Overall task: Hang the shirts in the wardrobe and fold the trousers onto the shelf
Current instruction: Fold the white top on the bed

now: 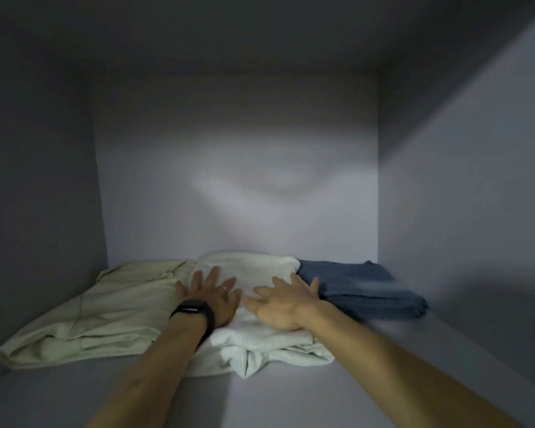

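Three folded garments lie side by side on the wardrobe shelf [291,403]. On the left is a cream pair of trousers [105,310], in the middle a white folded pair [260,344], on the right folded blue jeans [362,288]. My left hand [212,293], with a black wristband and a ring, lies flat with spread fingers on the white pair's left side. My right hand [283,301] presses flat on its right side, fingers straight, close to the jeans.
Grey walls close in the compartment: a left wall [37,211], a back wall [235,180] and a right wall [476,196]. Bare shelf surface shows in front of the garments and to the right of the jeans.
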